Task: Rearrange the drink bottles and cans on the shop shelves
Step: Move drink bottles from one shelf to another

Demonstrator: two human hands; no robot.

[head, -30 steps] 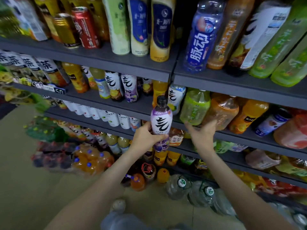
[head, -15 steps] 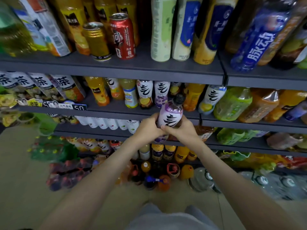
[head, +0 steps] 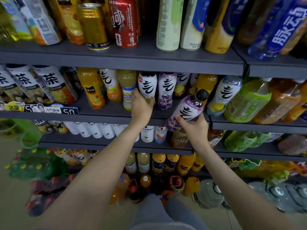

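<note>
My right hand (head: 193, 128) grips a purple-labelled bottle with a black cap (head: 189, 108), tilted to the right in front of the second shelf (head: 106, 114). My left hand (head: 141, 106) is wrapped round the lower part of a white-labelled bottle (head: 147, 83) that stands on that shelf. Right beside it stands another purple-labelled bottle (head: 166, 89). A small gap on the shelf lies between that bottle and a yellow-labelled bottle (head: 223, 95) further right.
The top shelf (head: 126, 58) carries a gold can (head: 93, 25), a red can (head: 124, 22) and tall bottles. Orange juice bottles (head: 91, 87) and tea cartons (head: 53, 85) stand left on the second shelf. Green bottles (head: 247, 100) sit right. Lower shelves and the floor hold more drinks.
My left hand let go of the purple-labelled bottle and moved up-left onto the white-labelled bottle on the shelf. My right hand now holds the purple-labelled bottle alone, tilted right.
</note>
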